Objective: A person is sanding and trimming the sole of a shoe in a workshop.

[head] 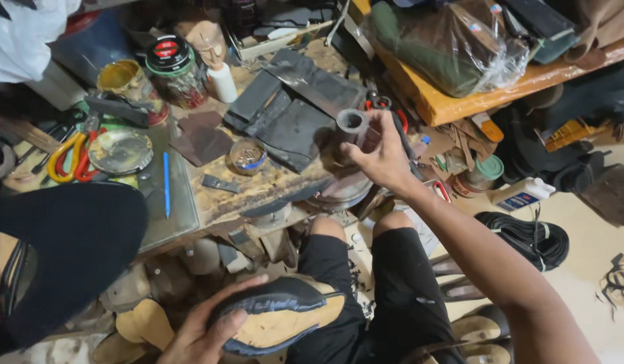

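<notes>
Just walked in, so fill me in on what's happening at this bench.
A seated person holds a shoe sole, tan with a dark rim, on the lap in the left hand. The right hand reaches to the cluttered workbench and grips a small grey open-topped cylinder. Dark leather pieces, a small tin of nails, jars, scissors and a blue pen lie around.

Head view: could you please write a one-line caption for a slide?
Left hand holds a shoe sole on the lap; right hand grips a grey cylinder.
</notes>
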